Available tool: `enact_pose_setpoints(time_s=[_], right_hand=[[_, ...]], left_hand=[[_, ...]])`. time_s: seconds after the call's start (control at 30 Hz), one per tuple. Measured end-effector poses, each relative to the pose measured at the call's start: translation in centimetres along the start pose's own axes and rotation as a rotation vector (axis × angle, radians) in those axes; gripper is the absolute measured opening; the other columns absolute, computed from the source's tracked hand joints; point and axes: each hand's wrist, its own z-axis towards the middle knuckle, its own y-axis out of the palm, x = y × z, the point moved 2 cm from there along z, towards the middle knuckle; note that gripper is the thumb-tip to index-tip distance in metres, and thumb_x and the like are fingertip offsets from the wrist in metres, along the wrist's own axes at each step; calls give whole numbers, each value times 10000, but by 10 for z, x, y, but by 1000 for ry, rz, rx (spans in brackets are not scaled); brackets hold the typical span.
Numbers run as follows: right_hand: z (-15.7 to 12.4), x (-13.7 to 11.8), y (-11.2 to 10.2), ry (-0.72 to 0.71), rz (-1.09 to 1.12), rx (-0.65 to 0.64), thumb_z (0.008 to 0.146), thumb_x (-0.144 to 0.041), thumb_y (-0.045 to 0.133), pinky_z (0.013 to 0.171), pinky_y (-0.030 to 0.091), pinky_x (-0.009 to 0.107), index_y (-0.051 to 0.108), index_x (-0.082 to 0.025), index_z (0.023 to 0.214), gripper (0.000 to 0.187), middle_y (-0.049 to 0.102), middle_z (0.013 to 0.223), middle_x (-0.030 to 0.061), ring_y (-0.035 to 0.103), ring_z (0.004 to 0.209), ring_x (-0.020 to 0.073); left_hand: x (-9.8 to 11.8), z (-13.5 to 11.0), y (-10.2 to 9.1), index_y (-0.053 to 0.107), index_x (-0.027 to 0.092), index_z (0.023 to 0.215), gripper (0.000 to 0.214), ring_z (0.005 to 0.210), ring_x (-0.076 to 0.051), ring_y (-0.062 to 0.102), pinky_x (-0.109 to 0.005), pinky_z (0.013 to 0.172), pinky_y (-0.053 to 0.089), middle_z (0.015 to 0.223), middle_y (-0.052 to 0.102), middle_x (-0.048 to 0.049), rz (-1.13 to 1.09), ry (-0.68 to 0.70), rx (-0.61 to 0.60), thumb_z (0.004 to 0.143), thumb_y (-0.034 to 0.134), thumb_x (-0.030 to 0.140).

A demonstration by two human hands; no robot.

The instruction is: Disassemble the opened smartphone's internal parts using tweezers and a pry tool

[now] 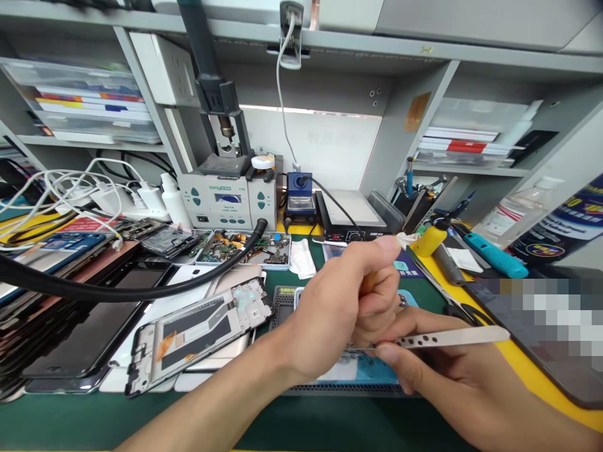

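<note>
My left hand is closed in a fist above the phone work area. A crumpled scrap of white tissue pokes out at its thumb tip. My right hand pinches flat metal tweezers with a row of holes, their rounded end pointing right. The tips of the tweezers are hidden behind my left fingers. Under both hands lies a light-blue phone part on a dark perforated mat, mostly covered by the hands.
An opened phone frame leans on white phone backs to the left, beside stacked phones. A black hose crosses from the hot air station. A tray of small parts sits behind. Scissors and a yellow bottle stand right.
</note>
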Motion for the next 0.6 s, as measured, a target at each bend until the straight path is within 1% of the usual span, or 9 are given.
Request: enact_pose_setpoints(time_s=[0.1, 0.2, 0.3, 0.4, 0.47, 0.6], right_hand=[[1, -3, -1, 15, 23, -24, 1000, -339, 656, 489, 530, 200, 734, -298, 954, 100, 722, 756, -46, 637, 566, 132], [-1, -4, 0, 61, 32, -81, 1030, -347, 606, 532, 565, 204, 723, -279, 992, 141, 748, 833, -23, 654, 622, 141], [-2, -6, 0, 96, 38, -107, 1045, -363, 569, 569, 588, 209, 715, -259, 1001, 185, 761, 901, 2, 672, 674, 150], [-1, -7, 0, 92, 24, -80, 1034, -370, 561, 572, 570, 212, 708, -248, 923, 221, 739, 840, 7, 654, 658, 155], [0, -6, 0, 97, 8, -69, 1019, -364, 577, 599, 556, 217, 693, -242, 867, 227, 710, 794, 5, 641, 655, 156], [-1, 9, 3, 181, 78, -83, 1014, -434, 604, 627, 555, 233, 686, -225, 907, 249, 696, 831, 25, 638, 678, 161]], left_hand=[[-1, 0, 0, 324, 234, 563, 548, 478, -107, 155, -308, 491, 119, 498, 252, 82, -16, 15, -7, 1016, 461, 510], [-3, 1, -1, 340, 237, 553, 539, 468, -108, 150, -303, 479, 120, 485, 256, 85, -21, 15, 4, 1010, 442, 504], [-4, 1, -1, 351, 237, 552, 536, 466, -108, 153, -295, 472, 120, 480, 255, 87, -28, 12, 13, 1009, 438, 504], [-6, 1, 0, 355, 237, 547, 546, 457, -101, 160, -281, 463, 127, 473, 255, 92, -32, 11, 27, 994, 466, 530], [-6, 1, 0, 350, 239, 535, 566, 442, -91, 157, -272, 447, 123, 460, 256, 95, -33, 16, 38, 960, 517, 573], [-10, 3, 0, 342, 239, 519, 614, 420, -77, 147, -257, 429, 102, 447, 251, 99, -46, 18, 56, 914, 577, 646]])
